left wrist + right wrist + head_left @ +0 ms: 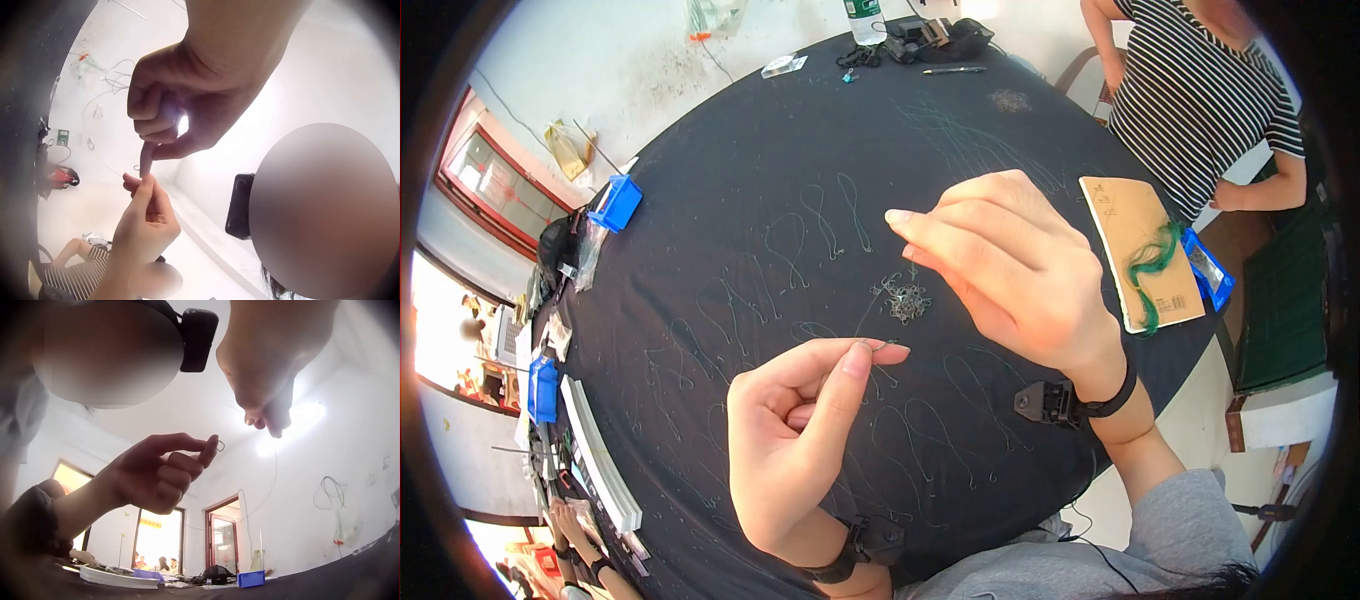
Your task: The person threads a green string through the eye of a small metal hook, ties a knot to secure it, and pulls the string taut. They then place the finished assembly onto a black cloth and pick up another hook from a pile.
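Between the thumb and index finger of my left hand point(795, 430) is a small fish hook point(220, 445), its bent end sticking out past the fingertips in the right wrist view. My right hand point(1025, 265) is raised just above and to the right, fingers bent together around a very thin fishing line that is only faintly visible. Below the hands, a pile of loose fish hooks point(903, 300) lies on the black cloth point(700, 190). Looped green lines with hooks point(785, 240) are spread around it.
Loose green lines point(960, 130) stretch toward the back. On the right lies a brown notebook point(1115, 230) bearing a green bundle of line point(1152, 262), beside a blue packet point(1208, 270). A water bottle point(865, 22) stands at the back. A person in a striped shirt point(1190, 90) is at the right.
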Demonstrator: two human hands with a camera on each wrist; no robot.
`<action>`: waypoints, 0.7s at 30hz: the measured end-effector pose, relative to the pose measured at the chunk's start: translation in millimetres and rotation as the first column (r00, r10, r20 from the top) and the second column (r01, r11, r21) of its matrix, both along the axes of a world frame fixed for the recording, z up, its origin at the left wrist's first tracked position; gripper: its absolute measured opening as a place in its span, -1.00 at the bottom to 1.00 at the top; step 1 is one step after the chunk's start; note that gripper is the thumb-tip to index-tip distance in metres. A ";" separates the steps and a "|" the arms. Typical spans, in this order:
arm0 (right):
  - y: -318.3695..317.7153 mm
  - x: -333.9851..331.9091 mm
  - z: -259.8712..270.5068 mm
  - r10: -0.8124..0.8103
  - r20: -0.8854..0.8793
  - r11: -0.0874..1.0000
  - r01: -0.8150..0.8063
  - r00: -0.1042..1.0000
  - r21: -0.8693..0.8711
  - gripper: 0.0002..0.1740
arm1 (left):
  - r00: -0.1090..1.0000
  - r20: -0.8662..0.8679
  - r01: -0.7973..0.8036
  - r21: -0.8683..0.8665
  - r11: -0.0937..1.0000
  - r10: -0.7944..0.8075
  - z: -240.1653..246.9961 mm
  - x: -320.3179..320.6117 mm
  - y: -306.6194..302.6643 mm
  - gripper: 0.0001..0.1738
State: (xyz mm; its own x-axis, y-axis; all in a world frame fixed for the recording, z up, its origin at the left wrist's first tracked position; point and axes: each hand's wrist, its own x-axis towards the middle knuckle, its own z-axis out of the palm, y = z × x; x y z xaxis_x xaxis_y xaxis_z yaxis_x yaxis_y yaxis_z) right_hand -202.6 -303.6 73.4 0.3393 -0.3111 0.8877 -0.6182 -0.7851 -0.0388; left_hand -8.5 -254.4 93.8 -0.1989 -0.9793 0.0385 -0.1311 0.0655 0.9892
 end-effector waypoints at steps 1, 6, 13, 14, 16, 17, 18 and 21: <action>-0.4 0.0 -1.1 -0.012 -0.024 0.999 0.011 1.000 -0.035 -0.61 | 1.000 -0.004 0.000 0.004 1.000 0.000 0.0 0.1 -0.1 -0.80; 5.3 5.1 -0.8 -0.046 -0.094 0.997 0.040 0.995 -0.067 -0.60 | 1.000 -0.023 -0.005 0.014 1.000 0.006 0.7 -1.2 1.0 -0.80; 5.2 8.0 -4.4 -0.034 -0.139 0.998 0.026 0.990 -0.060 -0.63 | 0.998 -0.064 -0.007 -0.009 1.000 0.006 -1.9 2.1 0.8 -0.77; 6.4 8.2 -4.0 -0.035 -0.150 0.998 0.027 0.988 -0.055 -0.64 | 0.998 -0.063 -0.007 -0.013 1.000 0.006 -2.1 2.4 0.8 -0.77; 7.5 8.7 -4.2 -0.037 -0.168 0.998 0.029 0.985 -0.047 -0.64 | 0.999 -0.045 -0.001 -0.029 1.000 0.000 -2.2 2.7 0.6 -0.75; 7.7 9.0 -4.7 -0.038 -0.174 0.999 0.031 0.984 -0.043 -0.64 | 0.999 -0.037 0.002 -0.036 0.999 -0.003 -2.2 2.8 0.6 -0.74; 7.7 9.4 -5.2 -0.038 -0.180 0.999 0.032 0.983 -0.038 -0.65 | 1.000 -0.017 -0.003 -0.040 0.999 0.002 -1.1 2.1 1.0 -0.71; 7.0 10.4 -7.0 -0.044 -0.200 0.999 0.038 0.979 -0.035 -0.66 | 1.000 0.015 -0.009 -0.055 0.998 0.010 1.8 0.5 1.8 -0.64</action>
